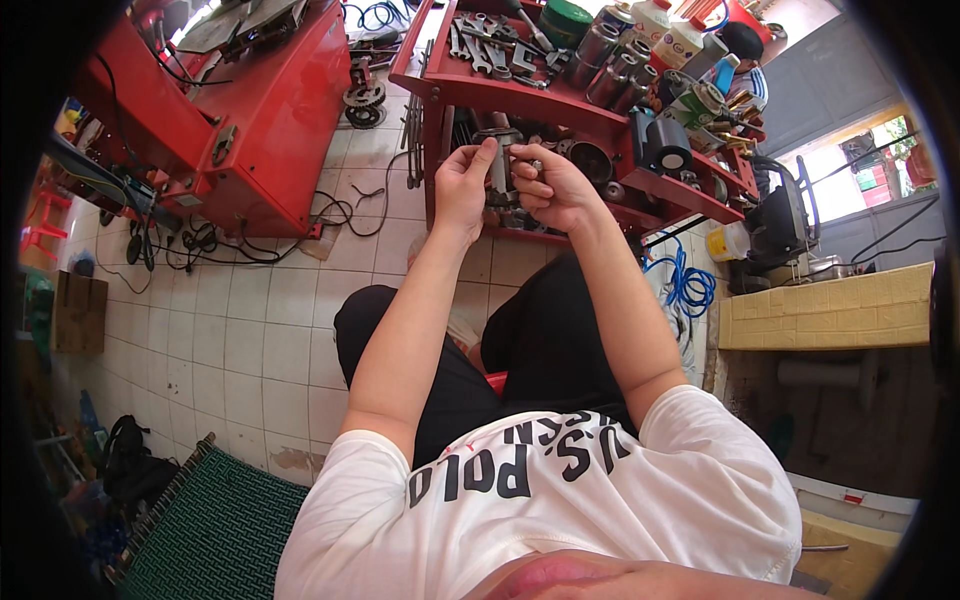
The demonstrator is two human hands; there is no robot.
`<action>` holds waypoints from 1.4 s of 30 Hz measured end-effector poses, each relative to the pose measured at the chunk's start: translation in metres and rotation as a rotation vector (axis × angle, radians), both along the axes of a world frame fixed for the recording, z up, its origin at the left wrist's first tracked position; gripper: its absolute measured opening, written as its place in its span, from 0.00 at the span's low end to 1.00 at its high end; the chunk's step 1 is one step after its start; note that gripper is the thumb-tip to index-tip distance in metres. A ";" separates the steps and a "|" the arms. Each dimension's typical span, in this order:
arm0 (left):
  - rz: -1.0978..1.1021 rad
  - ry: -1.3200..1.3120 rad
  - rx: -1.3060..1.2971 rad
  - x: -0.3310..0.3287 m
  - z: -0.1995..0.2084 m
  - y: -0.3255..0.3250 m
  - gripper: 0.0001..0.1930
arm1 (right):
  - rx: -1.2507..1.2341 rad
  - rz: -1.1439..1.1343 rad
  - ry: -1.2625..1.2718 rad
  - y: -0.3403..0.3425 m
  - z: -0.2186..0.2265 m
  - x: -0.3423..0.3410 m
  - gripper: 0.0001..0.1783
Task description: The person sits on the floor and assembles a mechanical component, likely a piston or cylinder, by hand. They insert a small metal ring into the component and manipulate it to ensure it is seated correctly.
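Observation:
Both hands are raised in front of the red tool cart. My left hand (464,192) is closed, its thumb pointing up, against a grey metal cylindrical part (500,165) with a wider top end. My right hand (562,192) is beside it, fingers curled and pinched near the part's right side. A small shiny piece (537,166) shows at those fingers, too small to name. The fingers hide much of where each hand touches. Behind them, the cart's lower shelf (590,118) bears dark round metal parts.
Wrenches (485,50), sockets (600,65), bottles and cans fill the cart's top tray. A large red machine (270,130) stands left, with black cables (200,245) on the tiled floor. A blue hose (690,285) is coiled right. A green woven seat (215,525) stands lower left.

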State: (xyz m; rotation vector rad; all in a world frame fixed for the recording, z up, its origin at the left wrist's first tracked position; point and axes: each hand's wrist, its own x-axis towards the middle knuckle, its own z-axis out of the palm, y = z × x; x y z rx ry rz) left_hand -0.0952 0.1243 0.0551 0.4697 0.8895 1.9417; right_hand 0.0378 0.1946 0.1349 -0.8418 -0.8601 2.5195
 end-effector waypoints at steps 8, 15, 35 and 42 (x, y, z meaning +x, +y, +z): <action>-0.041 -0.105 0.045 0.004 0.011 -0.008 0.15 | -0.074 0.028 0.087 -0.003 -0.001 0.004 0.06; 0.000 -0.214 0.028 0.008 0.016 -0.009 0.10 | -0.408 0.071 0.304 -0.001 -0.009 0.003 0.04; -0.003 -0.212 -0.041 0.007 0.018 -0.011 0.12 | -0.255 0.051 0.279 -0.012 -0.017 -0.002 0.05; -0.006 -0.204 0.023 0.001 -0.001 -0.003 0.13 | -0.134 0.026 0.190 -0.013 -0.017 -0.003 0.04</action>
